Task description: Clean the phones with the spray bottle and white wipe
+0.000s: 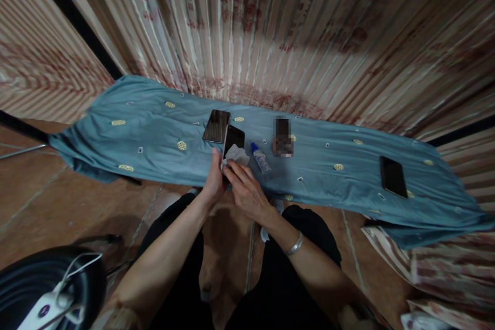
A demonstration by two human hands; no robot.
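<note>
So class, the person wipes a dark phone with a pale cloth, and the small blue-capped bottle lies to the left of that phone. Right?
Not quite. In the head view the bottle lies to the right of the phone being wiped with the cloth; another phone lies to its left.

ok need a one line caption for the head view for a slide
Left hand holds a dark phone while the right hand presses a cloth on it, above a blue-covered table.

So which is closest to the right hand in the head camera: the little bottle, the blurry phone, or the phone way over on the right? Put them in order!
From the right hand:
1. The little bottle, just beside it on the blue cloth.
2. The blurry phone, a bit farther back, right of the bottle.
3. The far-right phone, lying alone near the cloth's right end.
</note>
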